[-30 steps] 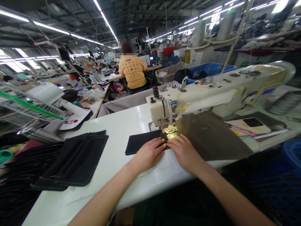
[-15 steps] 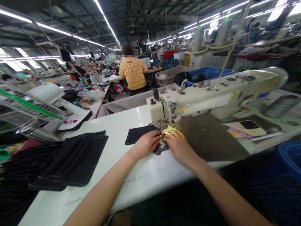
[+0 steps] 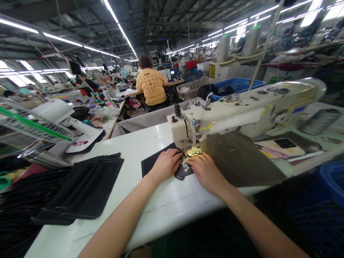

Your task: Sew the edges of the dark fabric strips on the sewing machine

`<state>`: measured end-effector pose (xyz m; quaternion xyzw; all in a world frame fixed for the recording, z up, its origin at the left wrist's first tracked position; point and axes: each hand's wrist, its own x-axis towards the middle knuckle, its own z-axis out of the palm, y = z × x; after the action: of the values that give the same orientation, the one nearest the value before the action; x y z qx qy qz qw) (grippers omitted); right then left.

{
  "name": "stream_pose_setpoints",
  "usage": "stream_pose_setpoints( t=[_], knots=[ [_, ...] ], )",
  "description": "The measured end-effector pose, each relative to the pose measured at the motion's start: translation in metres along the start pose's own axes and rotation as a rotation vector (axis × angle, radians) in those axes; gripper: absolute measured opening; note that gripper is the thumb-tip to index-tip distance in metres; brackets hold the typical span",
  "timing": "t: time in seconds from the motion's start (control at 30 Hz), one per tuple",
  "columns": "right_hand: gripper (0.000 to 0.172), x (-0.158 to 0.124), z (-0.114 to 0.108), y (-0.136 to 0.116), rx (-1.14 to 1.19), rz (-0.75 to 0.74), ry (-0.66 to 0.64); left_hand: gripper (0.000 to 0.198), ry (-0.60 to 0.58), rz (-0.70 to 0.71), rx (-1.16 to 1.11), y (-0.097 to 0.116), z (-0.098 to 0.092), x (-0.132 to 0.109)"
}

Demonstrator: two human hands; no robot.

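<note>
Your left hand (image 3: 167, 163) lies over the black fabric panel (image 3: 148, 164), which sits on the white sewing table (image 3: 134, 139), left of and beside the sewing machine's (image 3: 228, 107) presser foot (image 3: 194, 152). Your right hand (image 3: 206, 169) rests right of the foot, near the olive sheet (image 3: 242, 157). Whether either hand pinches cloth, you cannot tell. The panel looks light, flexible yet firm; it should handle best pressed flat near its edges, fingertips clear of the foot.
</note>
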<state>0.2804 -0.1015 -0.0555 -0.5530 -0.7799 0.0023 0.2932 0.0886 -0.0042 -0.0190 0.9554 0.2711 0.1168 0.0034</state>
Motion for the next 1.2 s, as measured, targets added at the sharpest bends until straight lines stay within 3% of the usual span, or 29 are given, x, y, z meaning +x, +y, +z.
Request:
stream_pose_setpoints(
  t=[0.2,0.3,0.57,0.9,1.2],
  knots=[
    [0.027,-0.003,0.000,-0.004,0.060,-0.027,0.079,0.030,-0.086,-0.052,-0.117,0.031,-0.006,-0.009],
    [0.026,-0.005,0.001,-0.007,0.056,-0.031,0.065,0.025,-0.071,-0.051,-0.162,0.037,-0.002,-0.013],
    [0.026,-0.005,0.004,-0.008,-0.048,-0.005,0.059,0.028,-0.035,-0.019,-0.138,0.029,0.002,-0.012],
    [0.023,-0.009,0.000,-0.009,-0.020,0.011,0.040,0.028,0.021,0.068,-0.123,0.026,0.003,-0.012],
    [0.022,0.002,-0.002,-0.004,-0.101,0.002,-0.017,0.030,-0.009,0.036,-0.096,0.018,0.001,-0.005]
  ],
)
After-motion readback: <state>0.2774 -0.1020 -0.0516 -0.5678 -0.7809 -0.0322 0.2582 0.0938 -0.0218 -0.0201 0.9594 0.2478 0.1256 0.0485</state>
